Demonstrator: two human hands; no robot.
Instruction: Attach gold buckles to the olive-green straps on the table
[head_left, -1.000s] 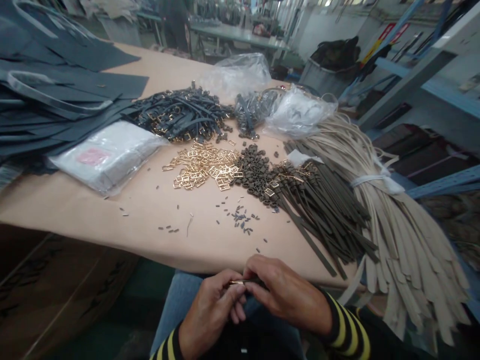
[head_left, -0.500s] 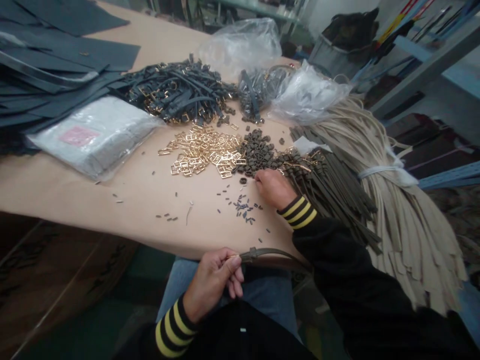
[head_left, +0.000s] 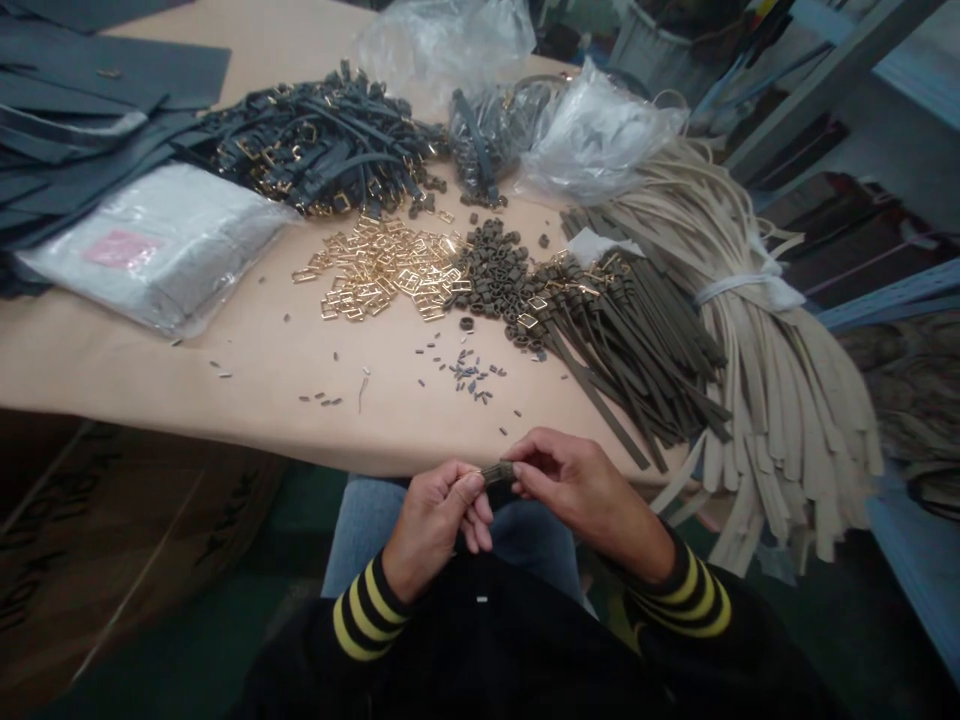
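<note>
One flat olive-brown strap (head_left: 496,472) is narrowly pinched by the left hand (head_left: 442,515) and the right hand (head_left: 581,490). Beyond the grip, shiny gold rectangular metal buckles (head_left: 382,265) and small brown loops (head_left: 496,265) are heaped.

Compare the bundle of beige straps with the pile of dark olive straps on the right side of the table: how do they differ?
Colour: the beige straps are pale; the olive straps are much darker.
Binding: a white tie gathers the beige straps; none shows around the olive straps.
Length: the beige straps look longer than the olive straps.
Both are narrow strips fanning towards the near edge.
</note>
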